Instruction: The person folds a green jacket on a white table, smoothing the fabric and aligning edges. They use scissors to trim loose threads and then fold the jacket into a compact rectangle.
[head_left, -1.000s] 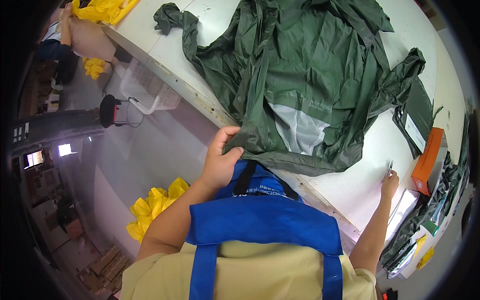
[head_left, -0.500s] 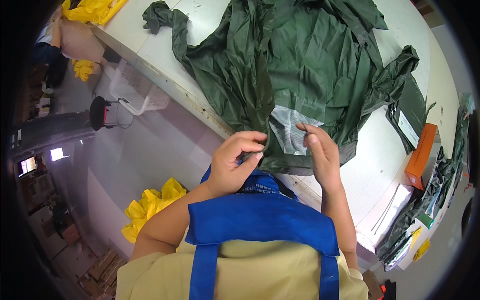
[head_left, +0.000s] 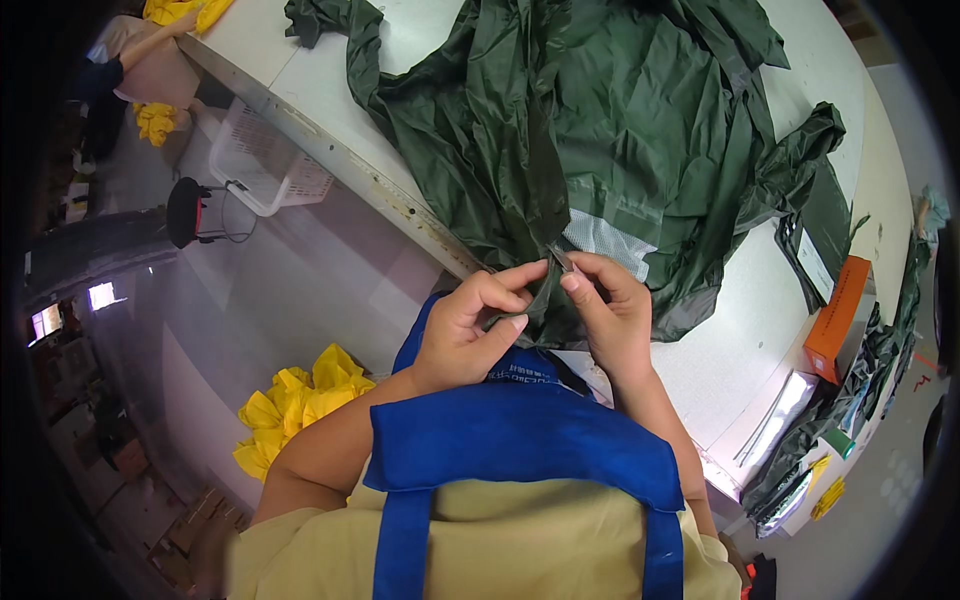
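A dark green rain jacket [head_left: 650,130] lies crumpled over the table, its lower edge hanging toward me. A pale grey patch [head_left: 608,243] shows on the cloth near that edge. My left hand [head_left: 472,325] pinches a fold of the jacket between thumb and fingers. Close beside it, my right hand [head_left: 612,310] is closed on a small pointed metal tool [head_left: 560,258], which looks like thread snips. Its tip touches or nearly touches the pinched fold; most of the tool is hidden by my fingers.
The white table [head_left: 750,370] runs diagonally, its edge close to my body. An orange box [head_left: 838,320] and dark green bundles stand right. Yellow cloth [head_left: 300,405] lies lower left. Beyond are a white basket [head_left: 265,160], a stool [head_left: 185,212] and another person's arm [head_left: 150,45].
My right hand has moved left, bringing the metal tool to the fold by my left hand. The jacket's lower edge has bunched up, covering part of the grey patch.
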